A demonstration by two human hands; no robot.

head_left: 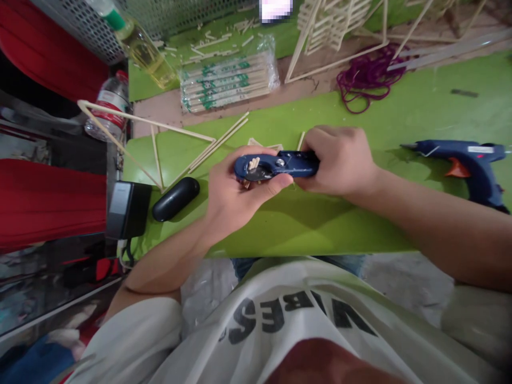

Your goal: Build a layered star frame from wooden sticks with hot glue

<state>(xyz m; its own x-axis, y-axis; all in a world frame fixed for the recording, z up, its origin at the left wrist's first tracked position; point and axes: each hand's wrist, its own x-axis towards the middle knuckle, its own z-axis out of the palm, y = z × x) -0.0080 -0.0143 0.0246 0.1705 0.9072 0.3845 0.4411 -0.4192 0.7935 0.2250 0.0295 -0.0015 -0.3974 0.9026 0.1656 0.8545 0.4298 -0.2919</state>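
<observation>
My right hand point(338, 160) is wrapped round the handles of a blue pipe cutter point(296, 164), held level above the green table. A small bundle of wooden sticks point(253, 163) sits in the cutter's jaw, its cut ends facing up. Below the jaw, my left hand point(230, 186) closes round the bundle, its thumb lying along the cutter's near side. Most of the bundle's length is hidden by the hand and the tool. Behind the cutter, part of a small stick piece point(264, 144) shows on the table.
Left lie a triangular stick frame point(156, 127), loose sticks point(220, 141), a black case point(176, 199) and a black box point(128, 209). Behind are packaged chopsticks point(228, 80), an oil bottle point(146, 53), purple cord point(366, 77) and a stick structure point(336, 24). A glue gun point(460, 154) lies right.
</observation>
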